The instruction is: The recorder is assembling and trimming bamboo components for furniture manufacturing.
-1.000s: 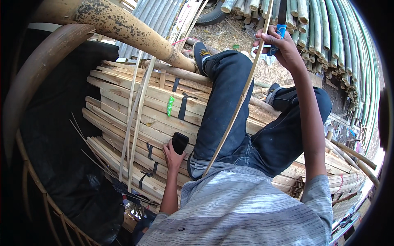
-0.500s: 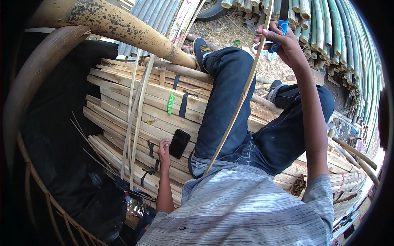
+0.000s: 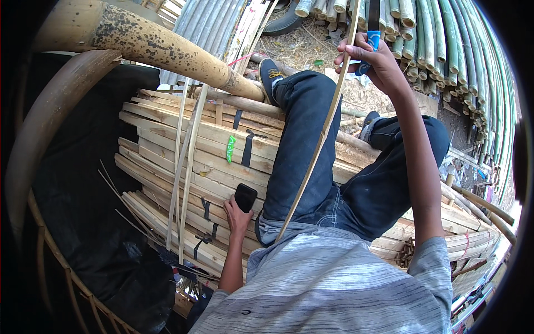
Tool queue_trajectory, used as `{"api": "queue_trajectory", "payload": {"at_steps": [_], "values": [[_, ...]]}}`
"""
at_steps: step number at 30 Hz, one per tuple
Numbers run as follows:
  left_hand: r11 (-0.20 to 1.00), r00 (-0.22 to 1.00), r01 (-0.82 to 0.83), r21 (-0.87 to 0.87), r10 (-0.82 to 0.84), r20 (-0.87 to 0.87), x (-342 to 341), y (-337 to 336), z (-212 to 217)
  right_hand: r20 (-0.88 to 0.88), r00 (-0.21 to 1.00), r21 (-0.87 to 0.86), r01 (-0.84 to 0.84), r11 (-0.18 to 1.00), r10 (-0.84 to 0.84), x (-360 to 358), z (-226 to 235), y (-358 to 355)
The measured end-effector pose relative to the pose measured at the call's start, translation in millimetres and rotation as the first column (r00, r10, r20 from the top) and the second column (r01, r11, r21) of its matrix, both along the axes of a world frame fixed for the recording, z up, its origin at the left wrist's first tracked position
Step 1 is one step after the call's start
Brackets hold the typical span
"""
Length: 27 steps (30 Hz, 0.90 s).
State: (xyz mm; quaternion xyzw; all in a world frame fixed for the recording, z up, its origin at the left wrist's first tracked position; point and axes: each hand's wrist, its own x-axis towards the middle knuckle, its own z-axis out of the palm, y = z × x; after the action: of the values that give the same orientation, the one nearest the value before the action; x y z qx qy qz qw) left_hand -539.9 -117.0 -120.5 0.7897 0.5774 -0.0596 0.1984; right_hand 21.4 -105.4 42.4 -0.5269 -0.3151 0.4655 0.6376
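My left hand (image 3: 238,219) is closed around the lower end of a black smartphone (image 3: 246,196), which lies on the stacked wooden slats (image 3: 211,173) beside my thigh. Raised at the upper right, my right hand (image 3: 380,65) grips a knife by its blue handle (image 3: 373,40); the dark blade points up out of the picture. Between the fingers of that same hand runs a long thin bamboo strip (image 3: 320,142). It slants down across my leg, its lower end resting at my waist.
A thick bamboo pole (image 3: 167,42) crosses the upper left, above black sheeting (image 3: 83,167). Pale strips (image 3: 186,161) lean over the slats, near a green wrapper (image 3: 230,148). Green bamboo poles (image 3: 461,61) are piled at the upper right; a tire (image 3: 283,25) lies at the top.
My left hand has moved onto the phone and taken hold of it, and the phone has shifted slightly. My right hand, with knife and strip, has drifted a little left.
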Motion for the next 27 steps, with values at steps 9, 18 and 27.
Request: {"api": "queue_trajectory", "payload": {"at_steps": [9,18,27], "values": [[0.992,0.967,-0.119,-0.036,0.108,-0.229,-78.7,-52.3,32.6,-0.056,0.998,-0.005,0.018,1.000,-0.018,-3.3,5.0,1.7],[0.861,0.807,-0.434,-0.265,0.241,-0.538,-122.8,-65.0,5.0,-0.178,0.984,0.065,0.009,0.998,0.003,-1.6,-2.4,2.8],[0.872,0.597,0.143,-0.469,0.302,0.744,152.5,31.1,130.6,-0.181,0.983,0.098,0.053,0.994,-0.035,1.1,7.1,-6.9]]}}
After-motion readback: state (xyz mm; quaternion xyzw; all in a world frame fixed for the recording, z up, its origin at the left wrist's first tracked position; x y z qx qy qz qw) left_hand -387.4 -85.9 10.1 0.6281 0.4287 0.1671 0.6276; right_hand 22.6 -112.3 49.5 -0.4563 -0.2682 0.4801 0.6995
